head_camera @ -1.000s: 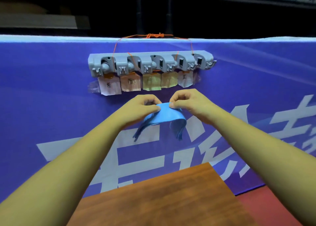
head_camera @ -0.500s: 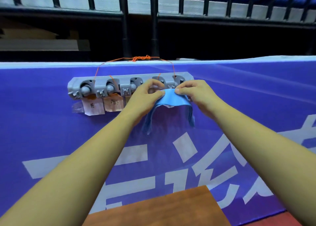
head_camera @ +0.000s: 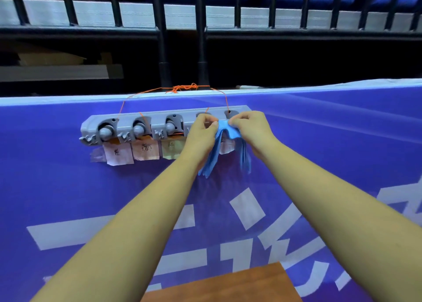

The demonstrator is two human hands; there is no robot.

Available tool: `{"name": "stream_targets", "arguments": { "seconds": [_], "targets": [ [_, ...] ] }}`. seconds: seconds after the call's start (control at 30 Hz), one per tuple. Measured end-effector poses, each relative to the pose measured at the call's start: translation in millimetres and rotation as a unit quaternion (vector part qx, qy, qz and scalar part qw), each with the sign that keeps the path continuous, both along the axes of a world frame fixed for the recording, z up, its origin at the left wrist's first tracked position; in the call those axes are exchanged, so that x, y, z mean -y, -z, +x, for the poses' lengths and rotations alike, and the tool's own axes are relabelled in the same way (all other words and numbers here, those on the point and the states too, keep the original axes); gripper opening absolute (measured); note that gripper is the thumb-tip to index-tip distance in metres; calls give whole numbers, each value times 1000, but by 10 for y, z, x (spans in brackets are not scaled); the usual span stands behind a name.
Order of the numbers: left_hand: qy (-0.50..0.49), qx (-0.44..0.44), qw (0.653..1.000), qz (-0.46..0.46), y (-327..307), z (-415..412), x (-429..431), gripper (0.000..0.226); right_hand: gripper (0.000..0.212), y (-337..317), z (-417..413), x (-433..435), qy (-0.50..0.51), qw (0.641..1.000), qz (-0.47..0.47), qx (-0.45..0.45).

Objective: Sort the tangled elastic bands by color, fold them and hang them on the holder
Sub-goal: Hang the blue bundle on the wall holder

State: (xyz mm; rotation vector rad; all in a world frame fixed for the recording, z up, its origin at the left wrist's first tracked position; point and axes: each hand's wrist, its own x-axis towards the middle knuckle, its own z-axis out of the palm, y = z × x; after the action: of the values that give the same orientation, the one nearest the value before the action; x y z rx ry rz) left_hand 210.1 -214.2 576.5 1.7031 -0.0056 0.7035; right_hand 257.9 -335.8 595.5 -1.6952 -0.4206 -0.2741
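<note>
I count one folded blue elastic band (head_camera: 228,130), floppy; my left hand (head_camera: 201,133) and right hand (head_camera: 251,128) each pinch its top at right end of one grey plastic holder (head_camera: 127,119), three round knobs (head_camera: 138,129) showing.

The holder (head_camera: 157,119) looks like smooth grey moulded plastic, faintly shiny. The elastic bands (head_camera: 225,130) are thin, smooth blue sheet, softly matt. The labels (head_camera: 118,156) are creased paper, the banner (head_camera: 68,187) sleek vinyl-like cloth, the table (head_camera: 228,285) smooth reddish wood
</note>
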Motion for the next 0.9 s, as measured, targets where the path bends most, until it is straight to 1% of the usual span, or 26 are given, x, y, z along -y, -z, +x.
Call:
{"name": "stream_targets", "arguments": {
  "seconds": [0.07, 0.13, 0.2, 0.27, 0.3, 0.33, 0.37, 0.43, 0.5, 0.57, 0.63, 0.7, 0.77, 0.83, 0.9],
  "targets": [
    [-10, -19, 1000, -6, 36, 27, -11, 14, 13, 46, 33, -32, 3, 1000, -6, 3],
    [10, -26, 1000, -2, 112, 27, -64, 16, 10, 95, 38, -42, -3, 1000, -3, 7],
    [58, -13, 998, 31, 232, 19, -135, 26, 6, 137, 40, -30, -18, 1000, 13, 18],
    [83, 10, 992, 94, 339, 10, -191, 36, 5, 178, 48, 7, -26, 999, 13, 41],
    [87, 23, 991, 101, 365, 9, -211, 39, 4, 197, 49, 29, -31, 998, 6, 48],
    [91, 38, 991, 87, 378, 13, -226, 39, 4, 219, 53, 41, -39, 998, -1, 49],
    [96, 49, 992, 70, 379, 14, -236, 38, 4, 242, 55, 53, -50, 998, -2, 45],
    [102, 62, 991, 55, 348, -11, -213, 29, 6, 290, 66, 75, -89, 995, 28, 19],
    [99, 73, 991, 55, 329, -35, -177, 20, 15, 336, 80, 123, -137, 988, 68, 1],
    [86, 78, 992, 52, 326, -36, -162, 16, 24, 389, 84, 191, -176, 982, 62, 14],
    [67, 75, 993, 62, 319, -30, -153, 12, 30, 450, 64, 234, -191, 980, 31, 39],
    [52, 77, 993, 75, 320, -14, -141, 11, 33, 485, 43, 238, -180, 981, 3, 66],
    [44, 86, 992, 86, 341, -9, -125, 11, 26, 483, 34, 212, -150, 983, -16, 101],
    [17, 98, 987, 125, 386, 23, -135, 13, 18, 451, 25, 197, -112, 986, -8, 120],
    [-23, 111, 978, 173, 433, 64, -150, 19, 18, 431, 24, 185, -76, 989, -5, 128]
  ]
}}
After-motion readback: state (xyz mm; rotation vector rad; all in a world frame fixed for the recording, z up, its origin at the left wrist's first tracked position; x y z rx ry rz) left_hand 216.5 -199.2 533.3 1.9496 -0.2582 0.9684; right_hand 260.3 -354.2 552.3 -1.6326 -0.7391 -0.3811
